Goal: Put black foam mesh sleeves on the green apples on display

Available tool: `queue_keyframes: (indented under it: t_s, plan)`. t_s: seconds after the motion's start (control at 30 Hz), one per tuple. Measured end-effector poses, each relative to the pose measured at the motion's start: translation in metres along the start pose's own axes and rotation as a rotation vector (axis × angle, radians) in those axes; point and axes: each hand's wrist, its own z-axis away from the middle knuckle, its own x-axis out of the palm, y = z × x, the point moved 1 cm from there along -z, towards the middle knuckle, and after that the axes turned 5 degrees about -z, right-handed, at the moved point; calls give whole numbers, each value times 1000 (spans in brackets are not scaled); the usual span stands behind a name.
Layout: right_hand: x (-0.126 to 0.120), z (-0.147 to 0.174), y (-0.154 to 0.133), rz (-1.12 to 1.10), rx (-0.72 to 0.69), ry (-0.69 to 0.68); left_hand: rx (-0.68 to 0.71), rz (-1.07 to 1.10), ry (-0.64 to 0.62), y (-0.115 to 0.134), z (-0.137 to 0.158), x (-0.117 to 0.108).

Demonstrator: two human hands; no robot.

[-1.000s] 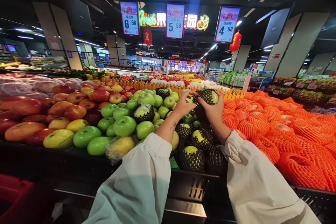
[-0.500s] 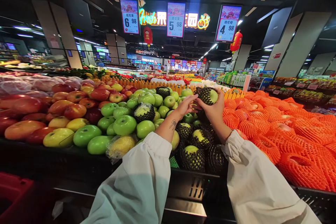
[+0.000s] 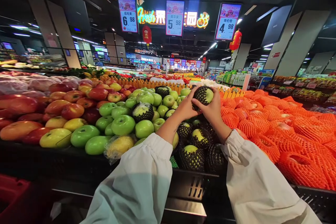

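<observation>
A green apple [image 3: 207, 96] in a black foam net is held up between my two hands, above the fruit display. My right hand [image 3: 213, 109] wraps its right side and underside, the thumb reaching across the lower front. From the left, my left hand [image 3: 187, 107] closes on the netted side; its fingertips are partly hidden behind the apple. Below my hands lie several more netted green apples [image 3: 199, 137]. Loose green apples [image 3: 124, 125] are heaped to the left of my left forearm, with a netted one [image 3: 142, 112] wrapped in clear film among them.
Red apples [image 3: 73, 109] fill the left of the stand, and fruit in orange foam nets [image 3: 288, 129] fills the right. A low wooden picket fence [image 3: 147, 84] runs behind. The black crate edge [image 3: 194, 174] is in front; price screens [image 3: 175, 18] hang overhead.
My left hand has moved right and closed in against the apple's netted side. The apple has shifted slightly left. The whole view has moved a little.
</observation>
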Motion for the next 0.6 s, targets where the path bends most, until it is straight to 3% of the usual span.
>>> queue_keyframes:
  t_s: [0.1, 0.27, 0.5, 0.6]
  plan:
    - [1, 0, -3, 11, -30, -97, 8, -85, 46, -5, -1, -1]
    - [2, 0, -4, -8, -24, -207, -120, -99, 76, -8, -1, -4]
    - [2, 4, -5, -12, 91, -302, -182, 23, -60, -1, 1, -15]
    - [2, 3, -3, -33, 184, -355, -305, -17, -12, -3, -1, -20]
